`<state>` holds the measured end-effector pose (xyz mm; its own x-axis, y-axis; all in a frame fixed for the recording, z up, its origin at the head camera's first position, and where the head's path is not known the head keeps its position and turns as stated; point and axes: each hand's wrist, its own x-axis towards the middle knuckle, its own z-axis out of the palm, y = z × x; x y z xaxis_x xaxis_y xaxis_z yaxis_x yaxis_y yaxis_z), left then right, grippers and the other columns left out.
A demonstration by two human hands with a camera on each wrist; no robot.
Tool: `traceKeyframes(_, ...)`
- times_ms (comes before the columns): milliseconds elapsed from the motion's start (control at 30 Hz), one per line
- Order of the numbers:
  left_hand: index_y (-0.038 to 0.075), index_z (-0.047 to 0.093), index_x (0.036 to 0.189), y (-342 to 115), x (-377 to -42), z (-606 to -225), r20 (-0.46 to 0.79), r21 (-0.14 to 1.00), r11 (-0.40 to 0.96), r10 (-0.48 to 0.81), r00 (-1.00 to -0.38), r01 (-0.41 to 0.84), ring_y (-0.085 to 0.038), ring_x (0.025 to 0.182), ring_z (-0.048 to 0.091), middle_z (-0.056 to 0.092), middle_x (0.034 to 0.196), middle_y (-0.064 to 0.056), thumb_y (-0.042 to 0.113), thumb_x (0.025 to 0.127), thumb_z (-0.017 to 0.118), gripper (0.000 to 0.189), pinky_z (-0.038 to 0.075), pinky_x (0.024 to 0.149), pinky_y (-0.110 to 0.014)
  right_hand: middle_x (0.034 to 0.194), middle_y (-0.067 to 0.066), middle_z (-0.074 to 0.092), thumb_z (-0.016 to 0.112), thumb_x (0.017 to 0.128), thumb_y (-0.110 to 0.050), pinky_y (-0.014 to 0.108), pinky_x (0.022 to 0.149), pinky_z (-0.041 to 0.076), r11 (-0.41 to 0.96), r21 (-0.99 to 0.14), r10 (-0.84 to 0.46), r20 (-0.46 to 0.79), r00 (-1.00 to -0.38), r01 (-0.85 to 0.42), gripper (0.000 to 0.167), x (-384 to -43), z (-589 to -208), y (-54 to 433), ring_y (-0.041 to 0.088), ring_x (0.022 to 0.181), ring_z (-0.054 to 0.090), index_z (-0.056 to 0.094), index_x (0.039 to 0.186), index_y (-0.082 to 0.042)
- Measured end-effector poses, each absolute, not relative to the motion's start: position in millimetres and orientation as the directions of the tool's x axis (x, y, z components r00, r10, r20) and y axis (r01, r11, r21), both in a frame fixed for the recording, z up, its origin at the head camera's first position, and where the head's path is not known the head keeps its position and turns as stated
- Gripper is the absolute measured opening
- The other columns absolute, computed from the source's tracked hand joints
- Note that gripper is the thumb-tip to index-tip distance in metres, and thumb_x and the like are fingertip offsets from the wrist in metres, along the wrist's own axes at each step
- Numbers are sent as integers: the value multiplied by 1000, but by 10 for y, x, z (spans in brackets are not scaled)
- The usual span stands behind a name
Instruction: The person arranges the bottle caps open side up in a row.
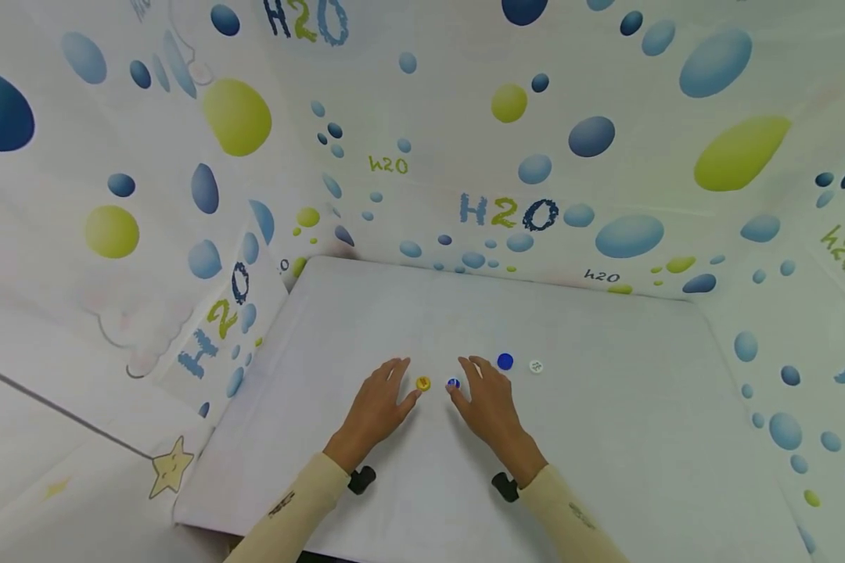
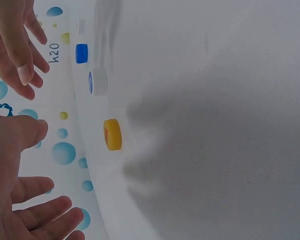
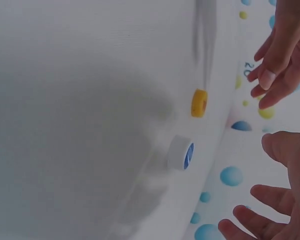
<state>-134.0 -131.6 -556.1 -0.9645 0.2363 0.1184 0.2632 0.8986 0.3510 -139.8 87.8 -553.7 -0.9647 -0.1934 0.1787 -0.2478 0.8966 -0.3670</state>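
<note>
I hold my left hand (image 1: 375, 403) just left of the yellow cap (image 1: 423, 383), its fingers relaxed and parted, released from any grip. My right hand (image 1: 490, 399) is to the right of the yellow cap, its fingers likewise slack, spread and grasping nothing. Both hands hover, and the wrist views show a gap between my fingers and the caps.

The yellow cap lies on the worktop (image 1: 627, 438) between my two hands, a reddish mark on its top. Just to its right is the blue-topped cap (image 1: 454, 384), white round the side; from the head view my right thumb seems to overlap its edge. Farther right of the yellow cap, and a little farther from me, sits the blue cap (image 1: 505, 361), with the white cap (image 1: 536, 366) just beyond it on the same side. Behind the yellow cap, past the worktop's far edge, rises a white curtain (image 1: 451, 133) printed with drops and "H2O".
</note>
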Motion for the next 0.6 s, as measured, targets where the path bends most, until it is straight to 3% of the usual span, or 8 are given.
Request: traceKeyframes(600,12,57,150,-1320,-1444,-5660,109,340,901,246,-963,269,-33,137,56,55,153,-14,35,98,77,61,49,111,-51,151,15,56,78,98,-34,59,110,46,871,-403,-244,143,-959,-282,57,-1519,-5616,665,35,138,56,60,147,-12)
